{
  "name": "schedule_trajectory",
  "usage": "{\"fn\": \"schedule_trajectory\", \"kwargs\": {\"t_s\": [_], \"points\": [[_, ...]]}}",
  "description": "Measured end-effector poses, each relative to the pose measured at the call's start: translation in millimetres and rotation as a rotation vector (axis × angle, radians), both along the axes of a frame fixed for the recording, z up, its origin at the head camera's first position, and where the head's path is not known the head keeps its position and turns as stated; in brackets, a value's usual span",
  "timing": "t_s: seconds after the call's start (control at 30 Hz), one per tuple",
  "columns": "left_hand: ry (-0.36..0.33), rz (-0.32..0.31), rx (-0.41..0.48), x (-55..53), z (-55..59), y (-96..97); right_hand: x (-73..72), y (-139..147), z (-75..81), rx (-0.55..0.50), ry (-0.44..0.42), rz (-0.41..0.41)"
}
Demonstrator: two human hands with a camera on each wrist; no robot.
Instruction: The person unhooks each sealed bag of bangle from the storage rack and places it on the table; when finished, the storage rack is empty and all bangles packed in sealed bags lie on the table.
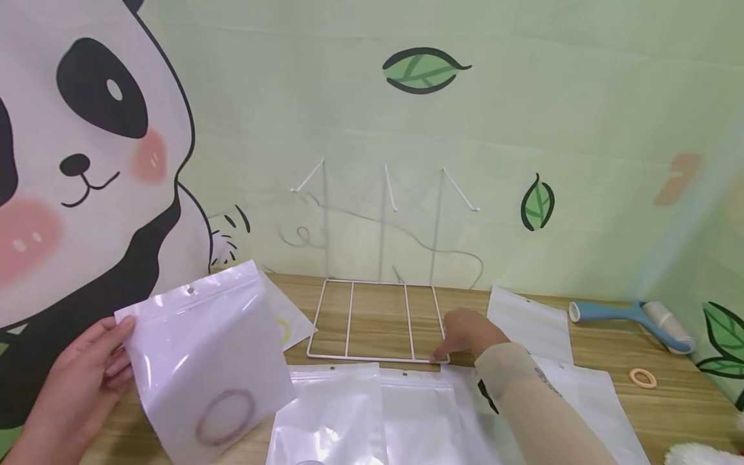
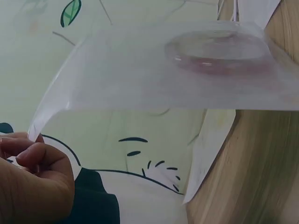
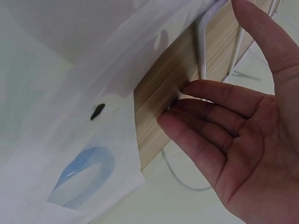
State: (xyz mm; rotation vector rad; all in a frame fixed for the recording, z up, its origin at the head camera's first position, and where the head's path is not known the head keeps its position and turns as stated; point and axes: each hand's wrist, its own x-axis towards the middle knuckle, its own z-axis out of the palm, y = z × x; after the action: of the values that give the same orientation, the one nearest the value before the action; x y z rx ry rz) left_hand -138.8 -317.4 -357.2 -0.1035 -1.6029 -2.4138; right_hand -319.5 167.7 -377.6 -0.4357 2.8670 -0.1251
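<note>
My left hand (image 1: 87,381) pinches the top corner of a white zip bag (image 1: 203,349), which hangs tilted above the table. A pinkish-brown ring (image 2: 219,53) shows through the bag's translucent side. My right hand (image 1: 467,330) is at the front right corner of a white wire display rack (image 1: 366,359), with its fingers (image 3: 224,95) loosely bent and spread from the thumb. Whether they touch the wire is unclear. The rack stands on the table, three prongs (image 1: 461,189) sticking out from its top.
Several white zip bags (image 1: 331,400) lie along the front, one (image 3: 126,168) with a blue ring showing. Another bag (image 1: 531,323) lies right of the rack. A blue-handled lint roller (image 1: 610,312) and a small tan ring (image 1: 642,378) are at the right. A panda-print cloth (image 1: 261,97) hangs behind.
</note>
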Motion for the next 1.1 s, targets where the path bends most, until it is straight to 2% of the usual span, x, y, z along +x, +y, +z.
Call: {"fn": "schedule_trajectory", "kwargs": {"t_s": [0.1,0.17,0.3,0.4,0.57,0.7,0.83,0.97,1.1], "points": [[-0.047,0.072,-0.011,-0.2,-1.0,-5.6,-2.5,1.9,-3.2,-0.008,0.01,0.009],[-0.1,0.121,-0.049,-0.4,-3.0,-10.0,-3.7,2.8,-5.3,-0.009,0.013,0.014],[-0.268,0.236,-0.23,0.5,-9.2,-17.8,-3.5,3.3,-5.9,-0.011,0.013,0.017],[-0.365,0.327,-0.491,-0.5,-14.0,-20.3,-2.8,3.2,-4.7,-0.01,0.006,0.006],[-0.421,0.436,-0.938,-5.0,-17.0,-17.5,-2.2,2.8,-2.9,-0.016,-0.009,-0.022],[-0.435,0.455,-1.121,-6.3,-11.7,-14.8,-1.0,2.9,-2.2,-0.033,-0.013,-0.035],[-0.453,0.392,-1.232,-4.8,-4.5,-12.8,-0.8,3.5,-2.7,-0.031,-0.004,-0.032],[-0.455,0.307,-1.306,-4.2,2.5,-8.8,-0.9,4.0,-3.1,-0.025,0.002,-0.027],[-0.383,0.262,-1.33,-3.9,7.3,-2.3,0.1,4.1,-2.6,-0.021,0.003,-0.02]]}}
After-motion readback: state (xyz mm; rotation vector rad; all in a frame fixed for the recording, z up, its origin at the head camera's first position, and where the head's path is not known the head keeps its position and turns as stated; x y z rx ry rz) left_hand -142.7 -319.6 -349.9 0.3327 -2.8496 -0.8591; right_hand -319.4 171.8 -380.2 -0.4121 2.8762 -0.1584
